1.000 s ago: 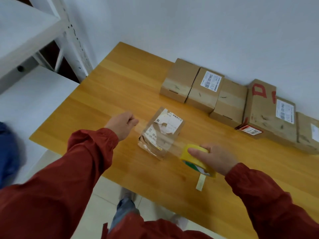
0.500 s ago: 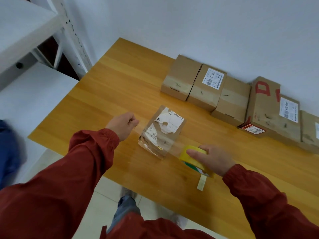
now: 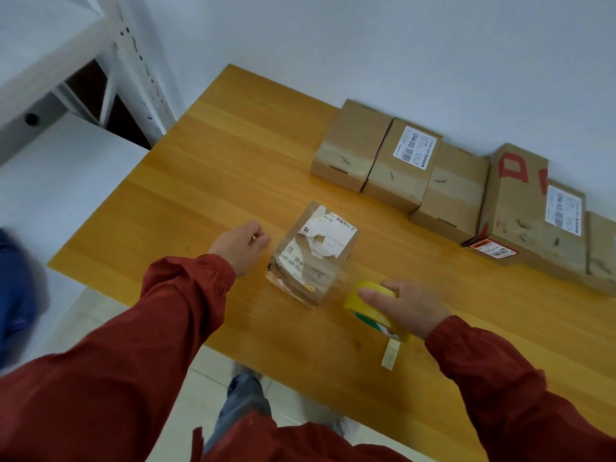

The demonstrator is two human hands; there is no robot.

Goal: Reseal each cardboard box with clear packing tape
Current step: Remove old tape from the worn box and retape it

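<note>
- Stretching across the small box [image 3: 316, 255] on the desk [image 3: 200, 181], clear tape [image 3: 333, 281] is pinched by the left grip [image 3: 240, 245].
- Yellow tape roll [image 3: 370, 313] is clasped by the right grip [image 3: 408, 308], beside the box.

A torn-labelled box [image 3: 313, 251] lies under clear tape [image 3: 337, 283] from yellow roll [image 3: 371, 316].

Left hand [image 3: 241, 243] curled, pinching clear tape [image 3: 333, 283], right hand [image 3: 405, 306] gripping tape roll [image 3: 370, 315], arms extended

The right hand [image 3: 406, 308] grips a yellow roll [image 3: 370, 315] on the table [image 3: 200, 195] beside a torn-labelled box [image 3: 313, 258]. The curled left hand [image 3: 240, 245] seems to pinch clear tape [image 3: 333, 285]. More boxes [image 3: 396, 168] line the wall.
</note>
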